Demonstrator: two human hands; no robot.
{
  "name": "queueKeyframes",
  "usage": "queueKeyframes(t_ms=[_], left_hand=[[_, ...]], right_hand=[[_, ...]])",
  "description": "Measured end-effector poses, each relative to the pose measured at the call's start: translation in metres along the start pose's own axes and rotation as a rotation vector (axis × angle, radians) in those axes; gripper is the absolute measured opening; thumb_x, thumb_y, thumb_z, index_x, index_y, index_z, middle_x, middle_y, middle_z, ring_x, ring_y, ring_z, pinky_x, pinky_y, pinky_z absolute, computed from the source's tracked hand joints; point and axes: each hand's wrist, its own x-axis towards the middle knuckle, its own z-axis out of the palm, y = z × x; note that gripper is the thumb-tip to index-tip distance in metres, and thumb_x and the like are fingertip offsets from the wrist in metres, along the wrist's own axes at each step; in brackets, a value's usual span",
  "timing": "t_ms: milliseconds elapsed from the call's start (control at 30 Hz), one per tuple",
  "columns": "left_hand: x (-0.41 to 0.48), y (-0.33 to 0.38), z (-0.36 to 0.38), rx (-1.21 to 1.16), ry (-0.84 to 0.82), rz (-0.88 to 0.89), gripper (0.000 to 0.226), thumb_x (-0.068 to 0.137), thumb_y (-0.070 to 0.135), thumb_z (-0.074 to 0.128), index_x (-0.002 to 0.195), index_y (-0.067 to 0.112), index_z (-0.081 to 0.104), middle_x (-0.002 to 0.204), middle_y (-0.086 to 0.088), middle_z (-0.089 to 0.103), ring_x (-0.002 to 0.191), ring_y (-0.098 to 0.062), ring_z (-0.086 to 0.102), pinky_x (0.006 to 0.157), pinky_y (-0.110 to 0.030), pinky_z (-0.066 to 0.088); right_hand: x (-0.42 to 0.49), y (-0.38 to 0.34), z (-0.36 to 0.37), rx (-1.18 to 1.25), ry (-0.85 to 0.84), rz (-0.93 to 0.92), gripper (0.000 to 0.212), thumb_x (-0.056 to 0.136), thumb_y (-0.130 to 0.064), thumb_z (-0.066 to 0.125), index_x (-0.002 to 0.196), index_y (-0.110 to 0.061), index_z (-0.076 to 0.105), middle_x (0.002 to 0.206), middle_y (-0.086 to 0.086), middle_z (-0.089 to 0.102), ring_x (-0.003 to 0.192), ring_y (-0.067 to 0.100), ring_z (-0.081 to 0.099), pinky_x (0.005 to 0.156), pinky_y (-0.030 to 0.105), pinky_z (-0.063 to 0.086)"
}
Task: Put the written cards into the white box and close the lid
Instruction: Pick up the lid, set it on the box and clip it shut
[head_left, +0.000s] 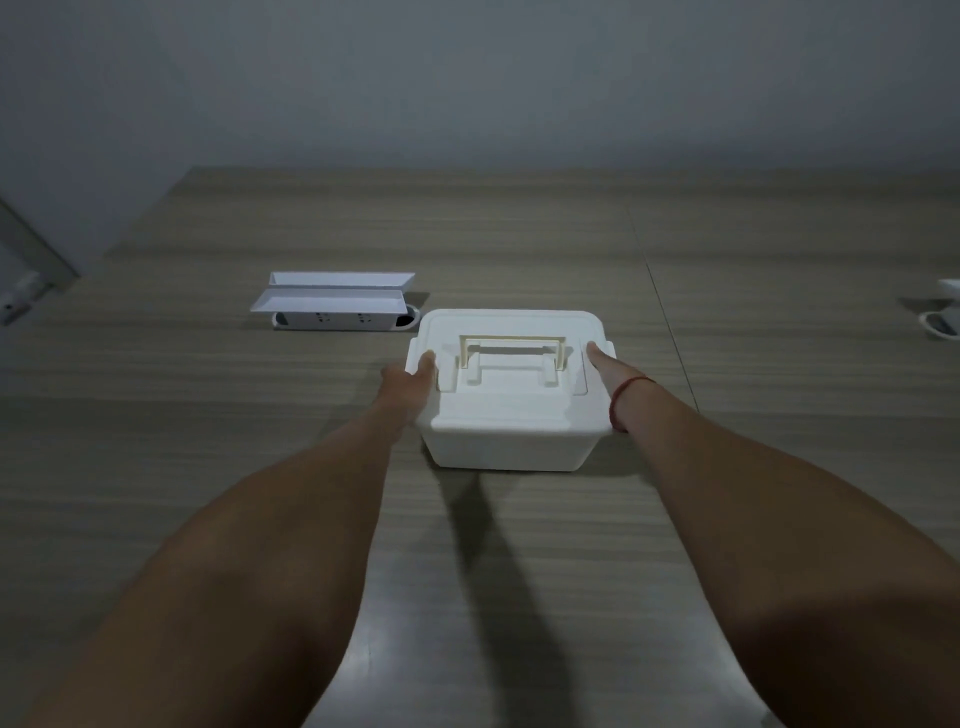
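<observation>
The white box (506, 441) stands on the wooden table in the middle of the head view, its lid (511, 395) on top with a cream handle (511, 345) lying flat. My left hand (408, 382) grips the box's left side, thumb on the lid by the left latch. My right hand (610, 366) grips the right side, thumb on the lid by the right latch; a red string circles that wrist. No cards are visible; the box's inside is hidden under the lid.
A raised white socket unit with two open flaps (337, 301) sits in the table behind and left of the box. Another white fitting (943, 312) lies at the far right edge. A grey wall rises behind the table.
</observation>
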Motion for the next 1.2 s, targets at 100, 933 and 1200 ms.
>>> queueKeyframes(t_ms=[100,933,1200], left_hand=[[0.004,0.000,-0.001,-0.071,0.042,-0.027,0.086,0.069,0.062,0.060,0.130,0.002,0.054,0.123,-0.014,0.064,0.109,-0.033,0.064,0.094,-0.043,0.054],[-0.013,0.008,0.015,0.156,0.290,0.399,0.033,0.098,0.018,0.038,0.111,-0.002,0.060,0.108,-0.024,0.065,0.104,-0.037,0.059,0.081,-0.035,0.042],[-0.007,0.018,0.017,0.123,0.241,0.332,0.039,0.099,0.022,0.036,0.130,0.006,0.055,0.120,-0.021,0.063,0.115,-0.037,0.057,0.092,-0.037,0.045]], right_hand=[[0.048,0.008,-0.006,0.076,-0.008,0.039,0.125,0.017,-0.060,0.087,0.130,-0.016,0.055,0.128,0.007,0.065,0.110,0.029,0.065,0.104,0.045,0.046],[-0.054,-0.002,0.014,-0.474,0.477,-0.356,0.053,0.093,-0.046,0.051,0.119,0.000,0.055,0.123,0.020,0.061,0.113,0.038,0.059,0.089,0.039,0.047],[-0.044,-0.013,0.016,-0.485,0.441,-0.385,0.047,0.094,-0.039,0.051,0.120,0.000,0.058,0.125,0.021,0.061,0.114,0.039,0.059,0.090,0.039,0.049]])
